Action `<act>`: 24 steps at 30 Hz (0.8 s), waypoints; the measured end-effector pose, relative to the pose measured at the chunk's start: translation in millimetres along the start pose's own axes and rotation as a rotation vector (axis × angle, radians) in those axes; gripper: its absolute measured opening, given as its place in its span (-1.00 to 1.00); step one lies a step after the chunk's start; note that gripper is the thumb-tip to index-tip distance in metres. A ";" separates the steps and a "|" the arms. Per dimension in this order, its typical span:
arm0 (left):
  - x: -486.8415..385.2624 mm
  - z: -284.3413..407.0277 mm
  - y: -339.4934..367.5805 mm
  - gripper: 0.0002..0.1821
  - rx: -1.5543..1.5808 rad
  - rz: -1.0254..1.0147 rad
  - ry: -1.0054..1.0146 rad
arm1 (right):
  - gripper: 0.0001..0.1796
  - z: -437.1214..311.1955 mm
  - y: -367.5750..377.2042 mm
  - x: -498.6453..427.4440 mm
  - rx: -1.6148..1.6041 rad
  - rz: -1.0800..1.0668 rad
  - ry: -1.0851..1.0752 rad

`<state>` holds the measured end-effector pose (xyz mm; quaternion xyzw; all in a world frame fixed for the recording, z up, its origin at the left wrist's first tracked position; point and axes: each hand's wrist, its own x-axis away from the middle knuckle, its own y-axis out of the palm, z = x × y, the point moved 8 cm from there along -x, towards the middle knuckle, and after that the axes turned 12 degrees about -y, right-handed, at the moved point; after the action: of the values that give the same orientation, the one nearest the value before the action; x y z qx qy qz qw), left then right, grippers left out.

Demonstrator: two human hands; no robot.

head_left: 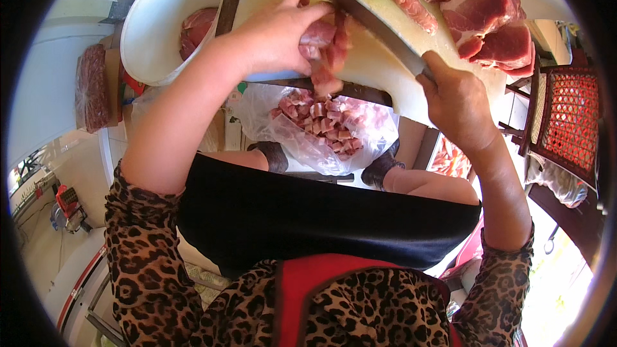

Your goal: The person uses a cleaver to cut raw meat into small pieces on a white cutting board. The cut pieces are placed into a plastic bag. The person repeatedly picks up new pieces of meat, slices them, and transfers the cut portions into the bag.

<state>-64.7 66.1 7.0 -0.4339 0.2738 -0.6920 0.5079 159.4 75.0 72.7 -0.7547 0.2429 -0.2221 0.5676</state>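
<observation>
My right hand (453, 101) grips the handle of a wide-bladed knife (376, 24), its blade slanting up and left over a pale cutting board (385, 62). My left hand (284, 33) is cupped around raw meat pieces (320, 36) at the board's near edge. Some of these pieces look blurred and hang over the edge. Below them an open clear plastic bag (284, 132) holds many small meat cubes (332, 127). A long meat strip (405, 0) and thick meat slabs (487, 14) lie on the board's far and right parts.
A white bucket (159, 24) with meat (196, 29) in it stands left of the board. Beyond it, at the far left, is a wrapped package of meat (93, 89). A chair with a woven red back (573, 120) stands at the right. The bag is between my feet.
</observation>
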 end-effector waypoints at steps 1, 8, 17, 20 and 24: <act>6.0 3.8 2.4 0.01 -0.016 0.009 0.001 | -0.84 -5.8 0.0 6.2 -0.079 0.010 0.006; 55.8 28.4 19.5 -0.20 -0.212 0.094 0.063 | -0.87 -32.7 2.8 45.2 -0.184 -0.072 0.082; 89.9 -12.4 3.0 -0.65 0.350 0.136 0.075 | -0.85 -26.7 -11.9 90.4 -0.322 -0.075 0.242; 84.3 -42.4 -9.1 -0.60 0.291 0.380 -0.066 | -0.82 -8.7 -17.2 91.6 -0.330 0.017 0.378; 77.1 -42.2 -12.2 -0.56 -0.086 0.520 -0.063 | -0.83 2.0 -20.8 74.8 -0.304 0.192 0.347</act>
<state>-115.7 -4.9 21.8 -0.3914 0.3895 -0.5120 0.6580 221.6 35.2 96.7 -0.7554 0.4378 -0.2545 0.4159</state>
